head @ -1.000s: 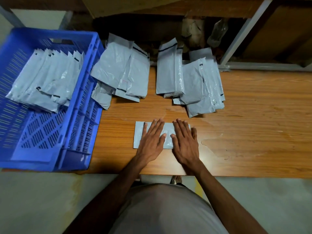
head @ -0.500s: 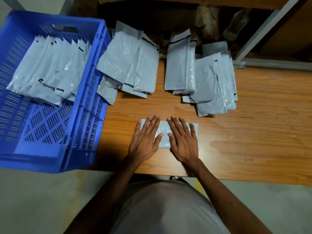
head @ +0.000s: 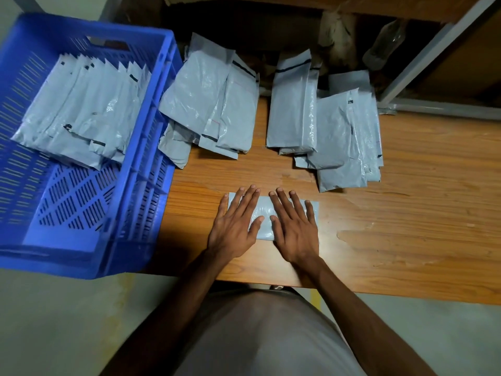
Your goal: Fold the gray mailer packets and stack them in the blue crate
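1. Left hand (head: 233, 226) flat, fingers straight and spread, pressing the left part of the folded packet (head: 264, 215).
2. Right hand (head: 294, 227) flat, fingers straight and spread, pressing the packet's right part.
3. Folded packet lies on the wooden table (head: 406, 213), right of the blue crate (head: 141, 185).
4. Stacked packets (head: 81, 112) inside the crate.
5. Loose packet pile (head: 211, 109) just right of the crate; another pile (head: 325, 126) farther right.

dim indoor light | glare on table (head: 320, 237) (near edge) | wide-angle edge warp
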`<state>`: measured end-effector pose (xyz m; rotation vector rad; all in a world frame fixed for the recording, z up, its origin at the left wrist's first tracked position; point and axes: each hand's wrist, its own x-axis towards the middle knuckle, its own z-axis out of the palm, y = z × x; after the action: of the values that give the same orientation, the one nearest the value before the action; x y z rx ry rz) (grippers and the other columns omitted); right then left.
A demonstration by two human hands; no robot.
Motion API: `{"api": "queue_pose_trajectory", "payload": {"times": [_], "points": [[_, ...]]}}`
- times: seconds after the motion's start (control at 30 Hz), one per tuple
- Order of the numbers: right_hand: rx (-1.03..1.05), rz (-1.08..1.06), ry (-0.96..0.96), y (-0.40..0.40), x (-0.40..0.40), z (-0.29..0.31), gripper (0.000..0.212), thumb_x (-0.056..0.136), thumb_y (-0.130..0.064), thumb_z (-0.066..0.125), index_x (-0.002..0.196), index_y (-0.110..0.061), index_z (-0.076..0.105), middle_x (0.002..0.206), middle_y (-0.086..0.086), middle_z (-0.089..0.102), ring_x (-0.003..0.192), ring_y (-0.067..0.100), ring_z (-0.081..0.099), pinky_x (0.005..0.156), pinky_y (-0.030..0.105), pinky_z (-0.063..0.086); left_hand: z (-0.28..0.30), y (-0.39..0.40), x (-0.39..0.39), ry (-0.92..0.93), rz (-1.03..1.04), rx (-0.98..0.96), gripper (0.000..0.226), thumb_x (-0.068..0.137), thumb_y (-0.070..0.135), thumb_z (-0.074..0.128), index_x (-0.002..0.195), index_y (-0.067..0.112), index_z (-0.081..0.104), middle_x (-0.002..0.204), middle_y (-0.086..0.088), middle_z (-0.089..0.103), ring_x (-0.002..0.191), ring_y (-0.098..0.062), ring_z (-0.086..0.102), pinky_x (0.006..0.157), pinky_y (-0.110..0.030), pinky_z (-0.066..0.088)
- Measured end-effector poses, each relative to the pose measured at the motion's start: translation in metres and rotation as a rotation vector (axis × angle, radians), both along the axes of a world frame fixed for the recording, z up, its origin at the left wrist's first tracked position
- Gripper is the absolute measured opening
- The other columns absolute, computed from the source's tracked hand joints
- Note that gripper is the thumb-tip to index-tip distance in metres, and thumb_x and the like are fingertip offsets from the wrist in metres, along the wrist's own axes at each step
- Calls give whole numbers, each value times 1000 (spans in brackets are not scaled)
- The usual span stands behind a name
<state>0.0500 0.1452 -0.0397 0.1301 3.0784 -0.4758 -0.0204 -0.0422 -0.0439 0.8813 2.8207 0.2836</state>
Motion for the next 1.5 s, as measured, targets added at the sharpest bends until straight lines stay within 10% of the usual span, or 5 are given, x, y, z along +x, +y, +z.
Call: {"api": "queue_pose_trajectory", "payload": {"times": [0.27,0.53,0.77,1.13,1.5], "points": [[-607,-131,94,22,-5,6,52,105,-39,41,154,-23,48,163,-2,43,156,25,29,123,59,27,14,0,-9,-200,-4,42,67,109,56,24,166,33,-1,174,11,-9,159,-11,-12,129,-50,-4],[-179,-59,-183,50,-11,46,46,85,-38,67,126,-19,61,148,8,52,158,31,20,123,59,18,48,16,-24,-161,29,125,52,88,35,70,137,25,54,157,1,45,157,-20,20,129,-50,0],[-102,-15,269,40,13,88,44,72,-4,79,108,-21,60,114,-1,65,121,24,60,120,56,29,83,6,-7,216,-6,395,26,74,8,70,94,21,60,109,2,66,129,-23,52,126,-49,12],[-245,-31,190,9,72,18,50,109,-40,44,154,-17,46,159,5,44,154,19,31,124,49,27,18,-25,50,35,1,313,48,95,48,51,132,21,66,148,-2,58,147,-22,40,127,-45,23],[-129,-115,60,6,41,0,60,113,-47,25,168,-31,7,175,-9,5,161,12,-6,131,51,6,-5,22,29,42,5,60,62,112,54,13,167,28,4,174,9,2,161,-14,-6,129,-53,3]]}}
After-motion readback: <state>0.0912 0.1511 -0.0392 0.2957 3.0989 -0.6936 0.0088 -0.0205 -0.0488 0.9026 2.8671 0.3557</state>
